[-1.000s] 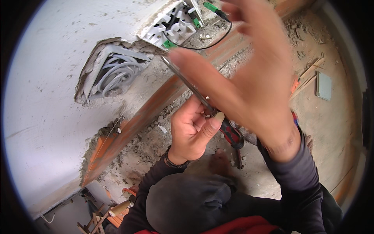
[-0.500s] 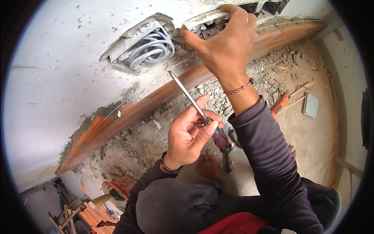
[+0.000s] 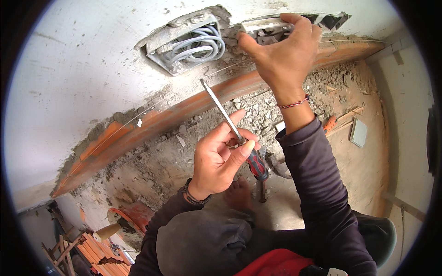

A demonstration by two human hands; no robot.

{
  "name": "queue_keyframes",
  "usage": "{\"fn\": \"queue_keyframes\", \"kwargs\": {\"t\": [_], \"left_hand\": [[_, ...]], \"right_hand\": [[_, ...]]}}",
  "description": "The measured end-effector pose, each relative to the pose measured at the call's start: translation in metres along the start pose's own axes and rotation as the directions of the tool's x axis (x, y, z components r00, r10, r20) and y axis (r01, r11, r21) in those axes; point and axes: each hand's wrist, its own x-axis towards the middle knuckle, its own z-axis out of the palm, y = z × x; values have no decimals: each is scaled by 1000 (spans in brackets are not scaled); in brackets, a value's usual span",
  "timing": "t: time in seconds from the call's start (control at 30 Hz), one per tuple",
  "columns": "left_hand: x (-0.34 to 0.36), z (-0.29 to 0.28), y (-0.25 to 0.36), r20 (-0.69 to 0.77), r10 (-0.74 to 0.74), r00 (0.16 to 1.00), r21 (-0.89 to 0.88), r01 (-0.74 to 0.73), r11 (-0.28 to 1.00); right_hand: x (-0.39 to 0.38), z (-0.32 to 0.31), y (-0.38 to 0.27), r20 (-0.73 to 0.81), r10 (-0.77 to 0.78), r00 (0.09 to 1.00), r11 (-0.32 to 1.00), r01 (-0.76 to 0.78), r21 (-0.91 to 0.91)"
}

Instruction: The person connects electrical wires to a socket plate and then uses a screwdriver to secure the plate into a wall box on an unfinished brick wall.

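Observation:
My left hand [image 3: 221, 161] is closed on a screwdriver [image 3: 257, 164] with a red-and-black handle, its metal shaft pointing up toward the wall. My right hand [image 3: 285, 57] is up at a recessed white box [image 3: 258, 25] in the wall, thumb at its left end and fingers on its upper edge; much of the box is hidden behind that hand. Left of this box, a second wall opening [image 3: 154, 53] holds coiled grey cable [image 3: 198, 46].
Exposed orange brick [image 3: 106, 152] runs along the wall's foot, with rubble [image 3: 340, 78] below. An orange tool [image 3: 330, 123], wood strips and a grey plate [image 3: 358, 132] lie at the right. Bricks [image 3: 101, 253] are stacked lower left, beside a red bucket [image 3: 133, 216].
My right hand has moved onto the white box, out of its raised, blurred position. The screwdriver remains in my left hand. The view has shifted, so the wall openings appear higher and farther right.

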Motion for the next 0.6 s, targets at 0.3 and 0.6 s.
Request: {"fn": "queue_keyframes", "kwargs": {"t": [0.3,0.6], "left_hand": [[4,3,-1,21,-88,996,-66,90,994],[14,10,-13,112,-90,990,-32,94,995]], "right_hand": [[16,-34,21,210,139,968,971,-175,162],[22,-50,31,288,222,932,907,-305,290]]}}
